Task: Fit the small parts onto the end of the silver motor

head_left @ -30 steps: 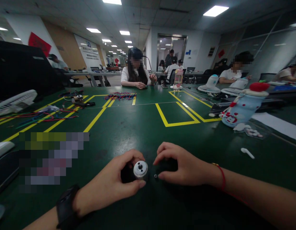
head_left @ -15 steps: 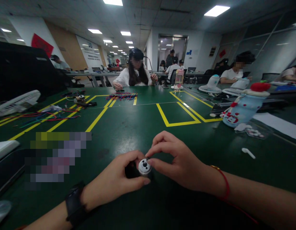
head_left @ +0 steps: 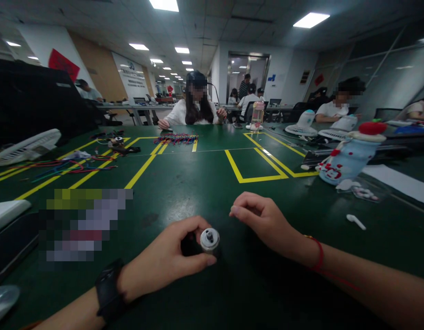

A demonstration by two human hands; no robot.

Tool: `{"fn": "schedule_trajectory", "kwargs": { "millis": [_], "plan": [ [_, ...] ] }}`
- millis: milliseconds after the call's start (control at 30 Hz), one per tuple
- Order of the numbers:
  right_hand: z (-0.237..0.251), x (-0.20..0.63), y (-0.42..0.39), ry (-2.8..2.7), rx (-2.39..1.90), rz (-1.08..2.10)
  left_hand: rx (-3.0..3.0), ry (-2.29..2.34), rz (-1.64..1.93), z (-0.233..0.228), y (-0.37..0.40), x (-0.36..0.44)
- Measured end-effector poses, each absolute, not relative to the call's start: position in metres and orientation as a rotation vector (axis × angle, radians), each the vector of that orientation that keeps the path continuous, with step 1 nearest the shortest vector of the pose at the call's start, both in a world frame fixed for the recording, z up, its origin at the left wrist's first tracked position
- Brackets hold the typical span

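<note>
- Grip, lower centre of frame: your left hand (head_left: 171, 254) grasps the metal cylinder (head_left: 210, 246) by its sides, thumb in front.
- Cylinder's top face: small grey piece (head_left: 209, 235) at about the middle; seating unclear. Tilting or a jolt might shed it.
- Right of centre: your right hand (head_left: 267, 222), apart from the cylinder, fingers curled; cannot tell whether anything is pinched.
- Table (head_left: 184, 181) beneath: dark, so a dropped small part could be hard to spot.
- Right side: white earbud (head_left: 356, 222); a wide sweep could knock it.
</note>
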State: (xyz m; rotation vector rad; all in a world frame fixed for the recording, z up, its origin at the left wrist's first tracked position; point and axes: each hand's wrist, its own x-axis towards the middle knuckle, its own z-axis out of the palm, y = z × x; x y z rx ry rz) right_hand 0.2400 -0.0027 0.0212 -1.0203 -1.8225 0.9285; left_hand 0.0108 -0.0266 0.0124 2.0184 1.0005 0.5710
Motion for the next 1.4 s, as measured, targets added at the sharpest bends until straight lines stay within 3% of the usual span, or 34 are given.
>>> {"fn": "schedule_trajectory", "kwargs": {
  "millis": [167, 533, 733, 967, 1133, 1400],
  "plan": [
    [0.003, 0.257, 0.020, -1.262, -1.138, 1.305, 1.982, 0.999, 0.552, 0.013, -0.025, 0.011],
    [-0.002, 0.266, 0.040, -0.967, -1.098, 1.399, 1.973, 1.011, 0.538, 0.009, -0.023, 0.012],
    [-0.001, 0.262, 0.033, -1.171, -1.125, 1.373, 1.983, 1.015, 0.535, 0.008, -0.023, 0.012],
    [0.021, 0.229, -0.012, -2.030, -0.926, 1.016, 2.026, 1.020, 0.555, 0.005, -0.022, 0.012],
    [0.027, 0.215, -0.021, -2.058, -0.877, 0.811, 2.047, 1.044, 0.555, 0.004, -0.024, 0.013],
    [0.021, 0.246, -0.015, -2.218, -0.953, 0.804, 1.990, 0.997, 0.552, 0.008, -0.025, 0.010]
  ]
}}
